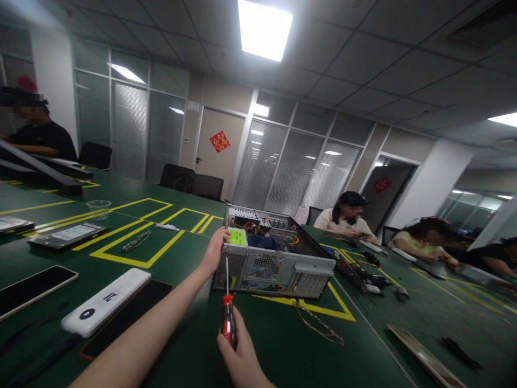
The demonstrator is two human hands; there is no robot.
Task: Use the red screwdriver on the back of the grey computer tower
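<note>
An opened desktop computer case (278,269) lies on the green table with its vented rear panel facing me. Wires and a power supply with a yellow-green label (237,237) show inside it. My left hand (216,252) grips the case's left corner by the power supply, its fingertips partly hidden. In my right hand (240,347) is a screwdriver (228,318) with a red and black handle, held upright. Its shaft points away from me, and the tip meets the upper left of the rear panel; any screw there is too small to see.
Left of my arm lie a white device (107,302), dark phones (36,291), a hard drive (68,236) and a clear plastic cup (99,209). A wire loop (319,323) sits before the case. Dark cables (363,275) lie to the right. Several people sit around the table.
</note>
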